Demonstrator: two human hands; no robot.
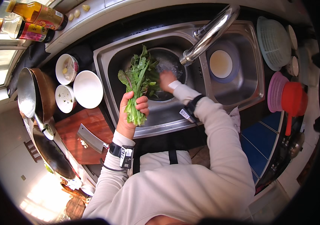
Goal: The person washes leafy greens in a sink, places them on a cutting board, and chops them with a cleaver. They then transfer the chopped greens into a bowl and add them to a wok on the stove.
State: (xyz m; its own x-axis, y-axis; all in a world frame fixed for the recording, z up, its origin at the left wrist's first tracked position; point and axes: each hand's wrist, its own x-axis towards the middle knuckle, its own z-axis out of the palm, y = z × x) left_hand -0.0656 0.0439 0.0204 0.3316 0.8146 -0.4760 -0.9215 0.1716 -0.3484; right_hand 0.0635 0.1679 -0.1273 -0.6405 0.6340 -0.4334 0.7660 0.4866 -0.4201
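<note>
My left hand grips a bunch of leafy greens by the pale stem ends, holding it over the left basin of a steel double sink. Beside the leaves, my right hand reaches into a round metal basin of water, where more greens lie by the fingers. The fingers are blurred and partly hidden, so their grip is unclear. A chrome faucet arches above, right of the round basin. In the right sink basin sits a white bowl of cloudy liquid.
Left stand several bowls, a wooden cutting board with a cleaver and chopped bits, and pans. Sauce bottles lie toward the upper left. Right are plastic colanders and a red ladle-like dipper.
</note>
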